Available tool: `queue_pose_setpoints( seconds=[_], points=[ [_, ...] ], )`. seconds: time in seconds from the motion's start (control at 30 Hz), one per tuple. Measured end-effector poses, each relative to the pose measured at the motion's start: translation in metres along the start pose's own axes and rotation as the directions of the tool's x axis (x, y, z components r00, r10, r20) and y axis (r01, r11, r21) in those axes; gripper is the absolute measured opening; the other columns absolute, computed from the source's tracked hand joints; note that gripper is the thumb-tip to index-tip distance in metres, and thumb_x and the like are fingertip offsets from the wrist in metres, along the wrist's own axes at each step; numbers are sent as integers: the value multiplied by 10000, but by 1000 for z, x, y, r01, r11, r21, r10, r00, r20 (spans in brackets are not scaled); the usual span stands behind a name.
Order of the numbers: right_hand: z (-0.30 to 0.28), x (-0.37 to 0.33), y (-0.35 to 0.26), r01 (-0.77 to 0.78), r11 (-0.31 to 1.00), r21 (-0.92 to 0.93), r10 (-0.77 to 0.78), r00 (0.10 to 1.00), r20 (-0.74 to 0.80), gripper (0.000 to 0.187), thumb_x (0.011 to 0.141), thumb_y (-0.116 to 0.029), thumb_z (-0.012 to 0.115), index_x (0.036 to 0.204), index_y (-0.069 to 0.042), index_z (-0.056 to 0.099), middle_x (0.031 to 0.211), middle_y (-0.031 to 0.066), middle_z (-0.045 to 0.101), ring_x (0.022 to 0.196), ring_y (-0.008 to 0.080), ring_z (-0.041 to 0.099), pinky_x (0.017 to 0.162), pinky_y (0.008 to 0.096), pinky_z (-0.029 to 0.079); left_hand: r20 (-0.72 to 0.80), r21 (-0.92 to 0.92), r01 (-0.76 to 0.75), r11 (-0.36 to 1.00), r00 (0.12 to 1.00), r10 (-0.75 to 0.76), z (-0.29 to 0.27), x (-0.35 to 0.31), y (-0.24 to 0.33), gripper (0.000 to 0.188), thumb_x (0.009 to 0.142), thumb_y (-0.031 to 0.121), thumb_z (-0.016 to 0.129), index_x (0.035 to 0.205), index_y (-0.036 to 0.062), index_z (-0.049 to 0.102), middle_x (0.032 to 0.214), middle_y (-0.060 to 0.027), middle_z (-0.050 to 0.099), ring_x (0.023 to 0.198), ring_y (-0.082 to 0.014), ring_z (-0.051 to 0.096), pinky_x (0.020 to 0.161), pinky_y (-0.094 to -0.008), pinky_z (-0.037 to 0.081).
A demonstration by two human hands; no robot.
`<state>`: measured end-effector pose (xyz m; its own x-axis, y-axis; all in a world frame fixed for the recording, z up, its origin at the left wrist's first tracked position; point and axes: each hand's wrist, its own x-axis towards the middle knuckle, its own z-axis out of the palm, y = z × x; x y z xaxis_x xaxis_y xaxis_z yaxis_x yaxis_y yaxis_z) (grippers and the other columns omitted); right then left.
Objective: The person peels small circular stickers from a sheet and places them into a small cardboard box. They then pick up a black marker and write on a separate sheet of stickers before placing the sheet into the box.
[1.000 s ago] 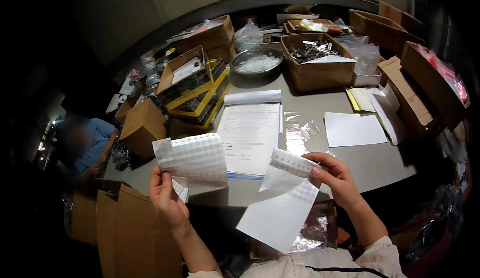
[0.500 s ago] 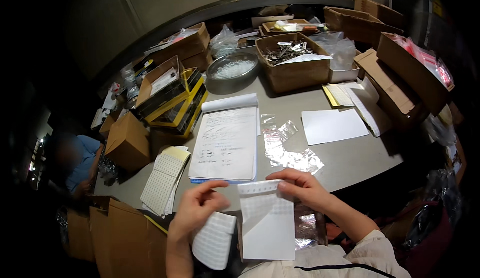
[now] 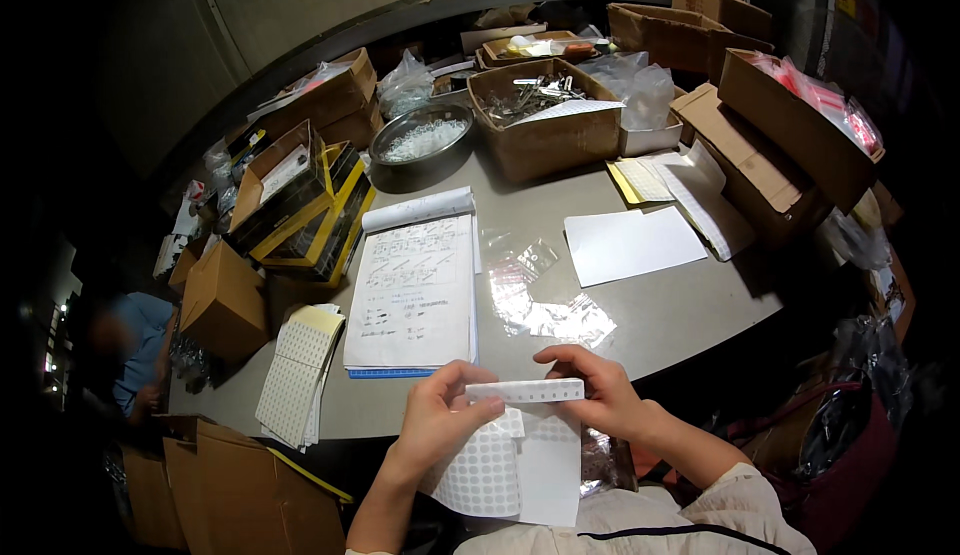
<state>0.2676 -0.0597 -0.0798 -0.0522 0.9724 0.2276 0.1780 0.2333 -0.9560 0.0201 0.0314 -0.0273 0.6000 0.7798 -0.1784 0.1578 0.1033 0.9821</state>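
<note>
In front of my body, at the near edge of the table, I hold sticker sheets. My left hand (image 3: 437,413) is closed, its thumb pressing the left end of a folded printed strip (image 3: 525,390) at the top. Below that thumb hangs a sheet of round stickers (image 3: 482,467), overlapping a plain white sheet (image 3: 552,480). At the strip's right end, my right hand (image 3: 605,402) grips with thumb and bent fingers. Some fingers of both hands are hidden behind the paper.
A handwritten notepad (image 3: 418,295) lies beyond my hands, with a stack of sticker sheets (image 3: 297,370) to its left. Clear plastic bags (image 3: 560,320) and white paper (image 3: 635,245) lie right. Behind stand a round bowl (image 3: 377,155) and a cardboard box of metal parts (image 3: 550,150). Someone sits far left.
My left hand has moved right with its sticker sheet, which now overlaps the white sheet. It has taken hold of the top strip beside my right hand. The view has shifted slightly.
</note>
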Motion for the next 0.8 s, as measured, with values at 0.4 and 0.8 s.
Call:
queue_pose_setpoints(
  seconds=[0.4, 0.8],
  points=[
    [-3, 9, -16, 380, 798, -468, -394, 916, 72, 617, 853, -139, 854, 1400, -6, 601, 1233, 172, 634, 1094, 287, 664, 896, 380, 572, -106, 78, -50, 996, 993, 58, 9, 1, -4, 276, 901, 50, 819, 1134, -11, 686, 895, 19, 680, 767, -14, 576, 687, -182, 476],
    [-1, 26, -20, 412, 873, -261, -432, 902, -23, 283, 924, -73, 793, 1190, 13, 754, 1044, 127, 720, 803, 172, 693, 677, 292, 558, -104, -216, 71, 974, 990, -95, 4, 12, -4, 216, 883, 30, 797, 1083, 0, 721, 744, 99, 599, 664, 16, 510, 622, -159, 370]
  ],
)
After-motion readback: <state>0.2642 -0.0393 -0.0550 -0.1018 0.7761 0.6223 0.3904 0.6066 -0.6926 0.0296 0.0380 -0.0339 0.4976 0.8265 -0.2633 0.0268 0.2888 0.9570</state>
